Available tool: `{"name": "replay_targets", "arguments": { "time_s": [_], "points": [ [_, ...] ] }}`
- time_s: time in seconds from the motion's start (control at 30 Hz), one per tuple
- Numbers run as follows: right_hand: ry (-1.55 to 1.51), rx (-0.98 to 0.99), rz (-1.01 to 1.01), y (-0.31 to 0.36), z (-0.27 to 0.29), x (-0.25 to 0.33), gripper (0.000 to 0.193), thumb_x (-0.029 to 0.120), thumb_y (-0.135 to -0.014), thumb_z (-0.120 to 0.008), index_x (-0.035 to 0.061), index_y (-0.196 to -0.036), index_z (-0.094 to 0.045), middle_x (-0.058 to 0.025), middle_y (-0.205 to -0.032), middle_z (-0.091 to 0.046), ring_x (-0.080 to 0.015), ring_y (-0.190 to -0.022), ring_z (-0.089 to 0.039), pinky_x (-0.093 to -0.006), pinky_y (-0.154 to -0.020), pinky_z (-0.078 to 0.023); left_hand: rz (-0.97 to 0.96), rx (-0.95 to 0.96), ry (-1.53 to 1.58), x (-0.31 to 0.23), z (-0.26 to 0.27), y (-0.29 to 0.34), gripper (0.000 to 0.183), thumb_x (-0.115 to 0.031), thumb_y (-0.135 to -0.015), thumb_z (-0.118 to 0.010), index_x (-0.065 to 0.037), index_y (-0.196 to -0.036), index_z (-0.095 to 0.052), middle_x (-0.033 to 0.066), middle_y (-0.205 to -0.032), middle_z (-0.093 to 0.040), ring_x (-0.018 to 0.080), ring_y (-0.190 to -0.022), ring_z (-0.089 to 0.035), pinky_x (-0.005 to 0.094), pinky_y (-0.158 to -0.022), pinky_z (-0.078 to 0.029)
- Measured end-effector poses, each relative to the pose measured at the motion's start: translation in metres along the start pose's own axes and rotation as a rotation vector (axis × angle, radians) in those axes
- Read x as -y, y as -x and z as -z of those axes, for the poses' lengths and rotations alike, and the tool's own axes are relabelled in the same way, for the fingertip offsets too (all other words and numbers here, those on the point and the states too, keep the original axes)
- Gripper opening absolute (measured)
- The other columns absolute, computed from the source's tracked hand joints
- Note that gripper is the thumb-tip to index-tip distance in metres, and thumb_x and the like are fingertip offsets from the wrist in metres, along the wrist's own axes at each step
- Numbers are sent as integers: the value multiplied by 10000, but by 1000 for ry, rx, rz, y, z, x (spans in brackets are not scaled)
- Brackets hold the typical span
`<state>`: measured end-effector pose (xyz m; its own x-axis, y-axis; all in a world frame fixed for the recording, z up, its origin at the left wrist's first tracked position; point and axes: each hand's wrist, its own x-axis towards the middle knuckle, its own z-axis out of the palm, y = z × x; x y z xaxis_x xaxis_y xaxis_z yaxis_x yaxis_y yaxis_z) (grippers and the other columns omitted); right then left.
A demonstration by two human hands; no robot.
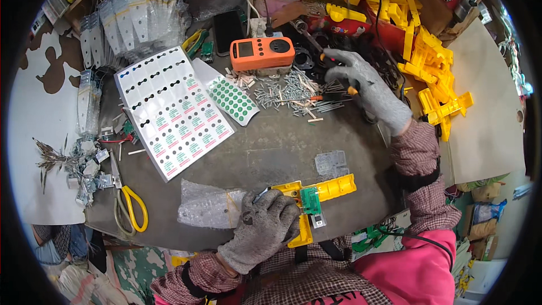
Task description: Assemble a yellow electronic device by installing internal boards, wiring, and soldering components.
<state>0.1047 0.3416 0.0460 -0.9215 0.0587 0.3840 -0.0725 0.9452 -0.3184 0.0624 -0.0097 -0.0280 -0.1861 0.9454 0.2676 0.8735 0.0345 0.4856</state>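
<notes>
A dark table point(316, 141) fills the middle. At its left, a white sheet point(172, 113) slants, with rows of labels in small green and red print that can't be read. The right hand point(363, 86), gloved, hovers by the screws with fingers loosely parted; whether it holds anything I cannot tell. The left hand point(264, 227), also gloved, curls around the left part of the yellow casing point(337, 187), holding it at the table's near edge. The casing's long axis runs sideways, its visible end pointing right and slightly away from the body; another yellow arm points toward the body. An orange meter point(262, 53) has 1 screen and 1 round socket. Next come green stickers point(234, 100), then a green board point(310, 200) on the casing, and loose screws point(282, 91).
</notes>
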Motion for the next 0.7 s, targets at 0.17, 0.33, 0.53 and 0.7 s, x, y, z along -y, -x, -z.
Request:
{"name": "replay_targets", "arguments": {
  "time_s": [0.17, 0.33, 0.53, 0.7],
  "points": [
    [35, 136, 80, 1, 16, -8, 499, -107, -634, -670, 76, -1097, -643, -158, -1423, -528, -364, -1308, -499, -394, -1092, -430, 7, 29, -7, -1, 4, -4, 269, -230, -738, -742, -133, -965, -633, 31, -1056, -642, 266, -1106, -549, 531, -1044, -366],
    [64, 222, 92, -2, 11, -5, 429, -83, -652, -651, 54, -1059, -640, -158, -1422, -532, -356, -1313, -499, -397, -1087, -437, -28, 12, -15, 1, 3, -4, 291, -233, -739, -740, -136, -994, -636, 39, -1064, -636, 283, -1111, -549, 536, -1050, -366],
    [96, 43, 107, -15, 18, 3, 365, -76, -687, -634, 54, -1028, -659, -148, -1383, -573, -358, -1266, -540, -393, -1050, -456, -21, 33, 1, 0, 6, -3, 305, -234, -729, -736, -131, -1001, -644, 53, -1066, -635, 282, -1118, -546, 539, -1053, -370],
    [-97, 112, -45, 1, 20, 10, 299, -36, -780, -679, 50, -1065, -657, -153, -1395, -551, -300, -1284, -543, -371, -1085, -438, -16, 11, -16, 2, 2, -2, 298, -226, -729, -743, -137, -995, -646, 46, -1070, -632, 279, -1121, -543, 536, -1047, -369]
  ]
}}
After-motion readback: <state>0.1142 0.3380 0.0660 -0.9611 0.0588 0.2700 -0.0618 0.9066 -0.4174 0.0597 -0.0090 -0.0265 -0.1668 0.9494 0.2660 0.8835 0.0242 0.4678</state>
